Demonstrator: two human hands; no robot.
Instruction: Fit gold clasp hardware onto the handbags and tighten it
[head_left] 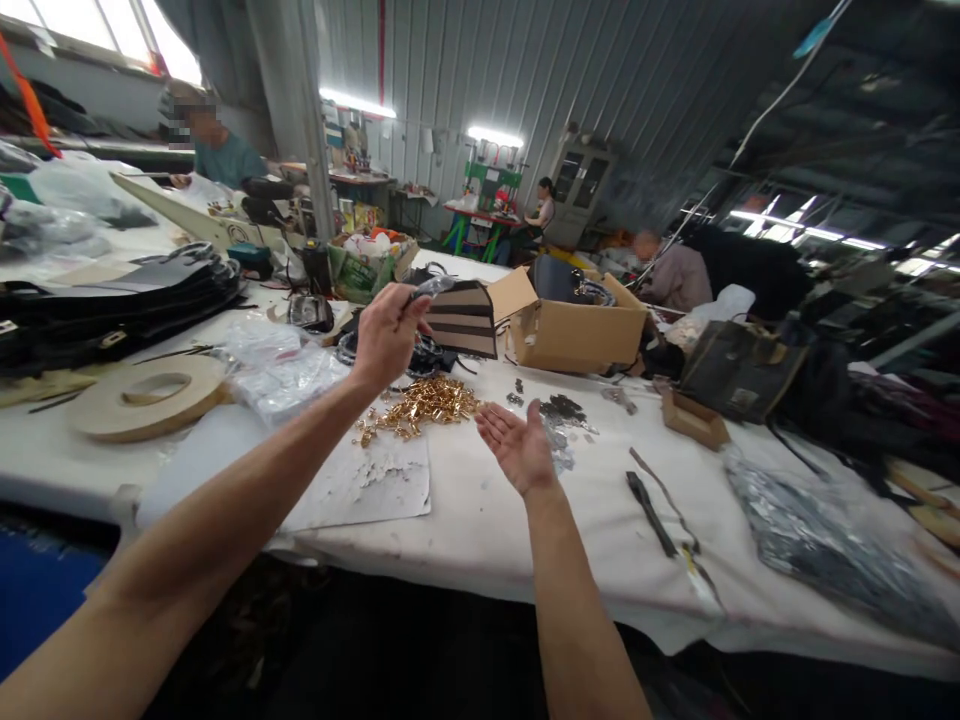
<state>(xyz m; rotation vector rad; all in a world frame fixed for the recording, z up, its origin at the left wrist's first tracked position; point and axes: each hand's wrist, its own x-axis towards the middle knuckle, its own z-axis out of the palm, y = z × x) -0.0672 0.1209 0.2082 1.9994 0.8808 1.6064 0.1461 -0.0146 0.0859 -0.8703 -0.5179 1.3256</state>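
Note:
My left hand [386,335] is raised over the table, fingers closed around a small, shiny grey piece [433,287] that looks like crumpled plastic; blur hides its exact kind. Below and to its right lies a heap of small gold metal fittings [431,402]. My right hand [517,445] is held palm up beside that heap, fingers stretched out and nothing in it. Just past it are a pile of small dark pieces [564,408] and some clear bits [561,452]. Small pale scraps [386,472] lie on a white sheet [352,508].
A tape roll [150,398] and clear plastic bags [281,365] lie at left, beside stacked black bag parts [112,310]. Behind stands a cardboard box [581,335]. A dark strip [649,512] and wrapped black material [817,530] lie at right. Several people work farther back.

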